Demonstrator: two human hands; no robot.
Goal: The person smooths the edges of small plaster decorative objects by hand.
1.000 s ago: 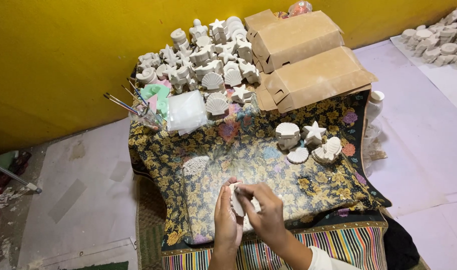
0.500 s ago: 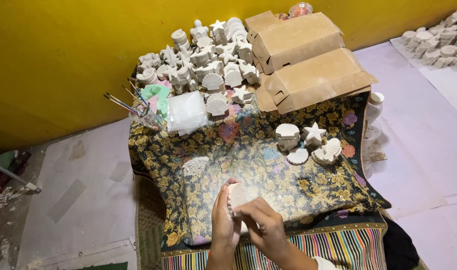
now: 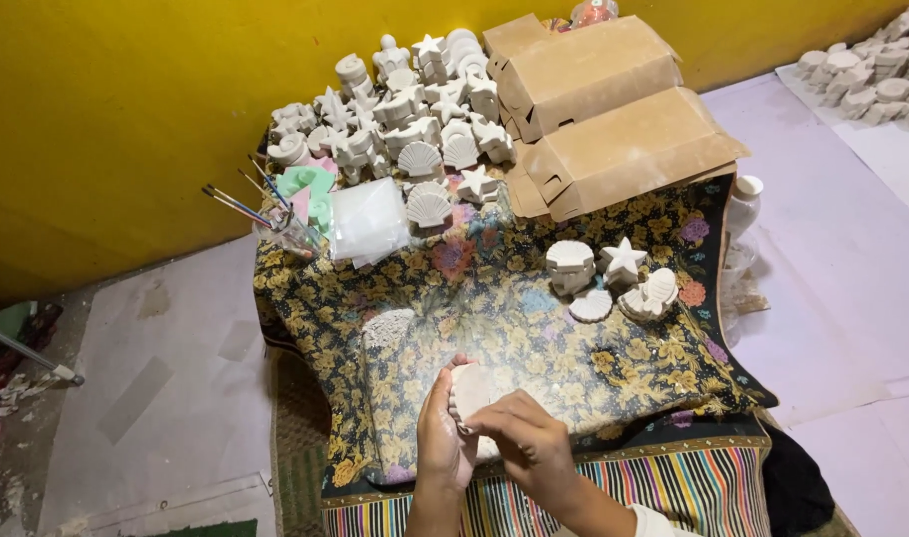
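My left hand (image 3: pixel 441 436) grips a small white plaster shell piece (image 3: pixel 470 388), held upright over the near edge of a dark floral cloth (image 3: pixel 494 298). My right hand (image 3: pixel 530 444) pinches the piece's lower edge from the right; whether it holds a tool is hidden. Both hands touch the piece. Further right on the cloth sit finished white pieces: a shell box (image 3: pixel 570 265), a star (image 3: pixel 624 261) and a shell shape (image 3: pixel 653 293).
Several white plaster shells and stars (image 3: pixel 405 109) crowd the cloth's far left. Two brown cardboard boxes (image 3: pixel 614 109) lie at the far right. A jar of brushes (image 3: pixel 275 214), green moulds and a clear bag (image 3: pixel 367 221) stand at left. More castings (image 3: pixel 872 70) rest on the floor at top right.
The piece has been turned in my hands, from flatter to more upright. My right hand slid from on top of it to its lower right edge.
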